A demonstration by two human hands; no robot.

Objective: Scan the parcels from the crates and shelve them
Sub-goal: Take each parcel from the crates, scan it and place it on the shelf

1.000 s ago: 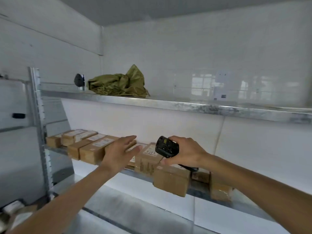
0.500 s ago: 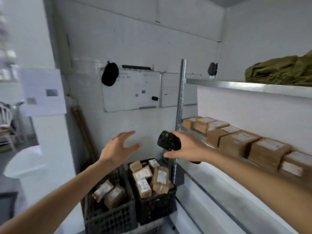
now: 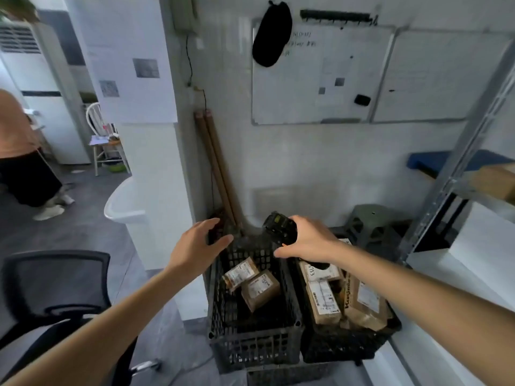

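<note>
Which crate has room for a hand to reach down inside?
The left crate does: only two parcels lie toward its back, leaving a bare patch between them and the front wall. The right crate is crowded with parcels packed close together. The left hand hovers open above the left crate; the right hand holds the scanner.

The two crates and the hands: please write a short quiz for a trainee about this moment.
1. True or false: the right hand holds the scanner.
2. Which crate shows only two parcels, the left crate or the right crate?
3. What is the left hand doing?
A. gripping a parcel
B. open above the left crate's far corner, holding nothing
C. resting on the chair

Key: 1 true; 2 the left crate; 3 B.
</note>
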